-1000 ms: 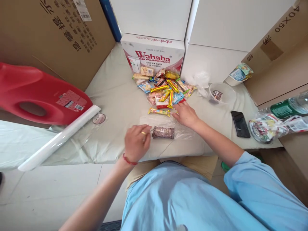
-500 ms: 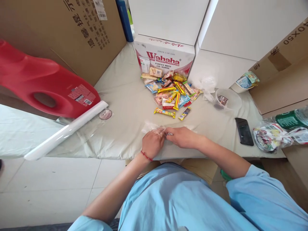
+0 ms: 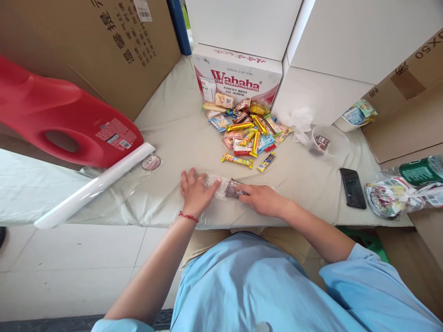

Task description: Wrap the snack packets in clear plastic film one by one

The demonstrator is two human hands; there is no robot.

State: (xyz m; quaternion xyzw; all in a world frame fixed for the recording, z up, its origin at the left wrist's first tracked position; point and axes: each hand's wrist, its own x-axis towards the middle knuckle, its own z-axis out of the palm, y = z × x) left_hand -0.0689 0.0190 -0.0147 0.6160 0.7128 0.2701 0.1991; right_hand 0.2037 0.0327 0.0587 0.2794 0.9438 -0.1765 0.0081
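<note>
You work near the front edge of a cloth-covered surface [image 3: 173,133], your right hand [image 3: 262,200] with its grip closed on one end of a brown packet [image 3: 231,188]. Your left hand [image 3: 195,194], grip wide and fingers spread, touches clear film [image 3: 218,188] at the packet's other end. Beyond, snacks [image 3: 255,143] lie heaped before a Wahaha box [image 3: 238,69].

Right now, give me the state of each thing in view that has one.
Left hand: spread, thumb over clear film
Right hand: gripping the brown snack packet
Brown snack packet: wrapped, partly hidden
Clear film: crinkled
Phone: lying flat, screen dark
Clear tub: lidless, cocoa packet inside
White bowl: holding packets
Snack pile: loosely heaped, wrapped
Wahaha carton: upright
White roll: lying down, rolled up
</note>
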